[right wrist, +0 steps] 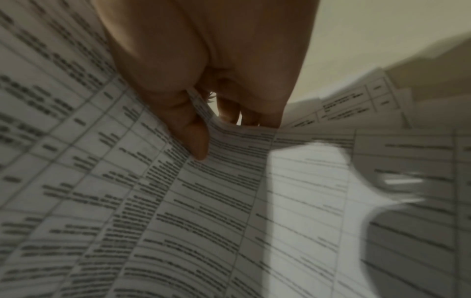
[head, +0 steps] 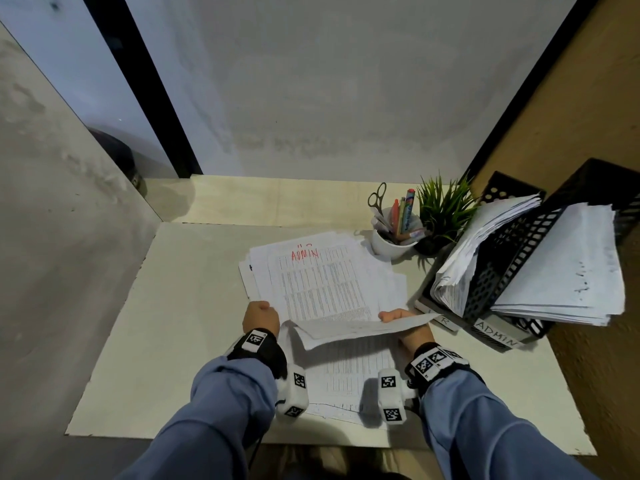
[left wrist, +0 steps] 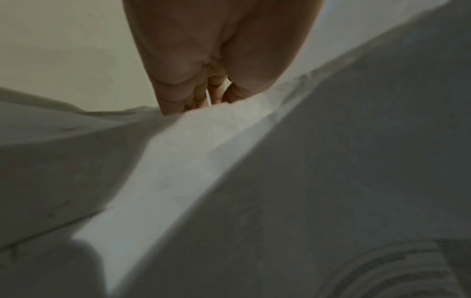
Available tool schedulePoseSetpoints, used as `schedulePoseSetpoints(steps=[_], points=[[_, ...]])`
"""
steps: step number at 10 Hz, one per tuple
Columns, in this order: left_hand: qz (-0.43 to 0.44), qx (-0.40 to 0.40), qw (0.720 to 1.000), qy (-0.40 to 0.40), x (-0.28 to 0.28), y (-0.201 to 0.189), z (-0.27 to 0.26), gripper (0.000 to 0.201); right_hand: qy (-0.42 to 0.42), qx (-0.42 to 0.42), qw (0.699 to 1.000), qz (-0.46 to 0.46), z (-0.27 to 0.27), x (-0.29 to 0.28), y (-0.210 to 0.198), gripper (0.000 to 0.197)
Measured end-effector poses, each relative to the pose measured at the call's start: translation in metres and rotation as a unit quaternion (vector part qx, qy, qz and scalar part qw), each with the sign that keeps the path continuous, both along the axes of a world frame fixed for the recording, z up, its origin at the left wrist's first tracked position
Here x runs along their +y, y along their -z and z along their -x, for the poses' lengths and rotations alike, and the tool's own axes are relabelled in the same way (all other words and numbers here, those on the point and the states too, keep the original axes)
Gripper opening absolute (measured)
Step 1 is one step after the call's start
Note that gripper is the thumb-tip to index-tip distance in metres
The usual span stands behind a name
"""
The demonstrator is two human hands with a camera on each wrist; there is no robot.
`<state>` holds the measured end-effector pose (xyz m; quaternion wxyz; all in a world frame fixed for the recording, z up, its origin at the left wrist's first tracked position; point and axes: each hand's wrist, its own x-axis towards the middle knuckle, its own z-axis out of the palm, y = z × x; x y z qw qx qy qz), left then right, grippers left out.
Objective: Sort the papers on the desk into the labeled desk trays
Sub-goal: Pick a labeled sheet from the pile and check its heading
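A loose pile of printed papers (head: 388, 271) lies mid-desk. Its top sheet (head: 322, 282) carries "ADMIN" in red, and its near edge (head: 353, 329) is lifted and curled. My left hand (head: 260, 317) grips that sheet's left corner with curled fingers; in the left wrist view the hand (left wrist: 203, 94) sits behind a blurred paper edge (left wrist: 193, 145). My right hand (head: 398, 318) pinches the right corner. In the right wrist view its thumb (right wrist: 196, 139) presses on the printed sheet (right wrist: 178, 201). Black mesh trays (head: 512, 258) stand at the right, one labeled ADMIN (head: 497, 336), both holding paper stacks.
A white cup (head: 391, 242) with pens and scissors and a small green plant (head: 443, 209) stand behind the pile, beside the trays. The second tray's label (head: 445, 320) ends in R. Bare desk (head: 173, 306) lies to the left. Walls close in at the back and both sides.
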<state>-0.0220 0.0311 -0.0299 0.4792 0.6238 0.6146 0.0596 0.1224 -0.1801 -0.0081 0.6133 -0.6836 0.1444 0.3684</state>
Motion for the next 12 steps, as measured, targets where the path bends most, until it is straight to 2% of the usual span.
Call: schedulePoseSetpoints(steps=[2,3,4,5,6,7,8,9,10,11,12], points=[[0.057,-0.024,0.998,0.020,0.001,-0.001,-0.004,0.023,0.011,-0.004,0.999,-0.034,0.002,0.004,0.000,0.031],[0.083,-0.064,0.994,0.036,-0.005,-0.007,-0.002,0.019,0.027,0.006,0.999,-0.036,0.002,0.003,0.001,0.034],[0.056,-0.110,0.991,0.046,-0.006,-0.005,0.001,0.037,0.042,0.017,0.999,0.006,0.002,0.007,-0.004,0.037],[0.033,-0.140,0.989,0.032,-0.010,-0.011,0.005,0.040,0.014,0.046,0.994,0.102,-0.013,0.005,0.033,0.028],[0.054,-0.170,0.984,0.020,-0.012,-0.013,0.010,0.053,0.022,0.047,0.991,0.126,-0.016,0.004,0.028,0.034],[0.110,-0.184,0.977,0.008,-0.013,-0.021,0.012,0.046,-0.042,-0.034,0.989,0.140,-0.008,0.001,-0.019,0.031],[0.154,-0.204,0.967,-0.011,-0.015,-0.035,0.008,0.032,-0.018,-0.040,0.998,0.051,-0.002,0.008,-0.026,0.027],[0.193,-0.231,0.953,-0.038,-0.018,-0.043,0.007,0.020,-0.008,-0.041,0.999,0.017,0.000,0.013,-0.034,0.029],[0.281,-0.332,0.901,0.000,-0.020,-0.046,0.006,0.059,-0.002,-0.047,0.998,-0.036,0.001,0.020,-0.036,0.030],[0.197,-0.330,0.922,0.035,-0.027,-0.072,-0.005,0.056,-0.026,-0.089,0.993,-0.068,0.000,0.030,-0.054,0.021],[0.062,-0.355,0.933,0.023,-0.027,-0.098,-0.019,0.018,-0.050,-0.202,0.976,-0.068,-0.003,0.039,-0.086,0.017]])
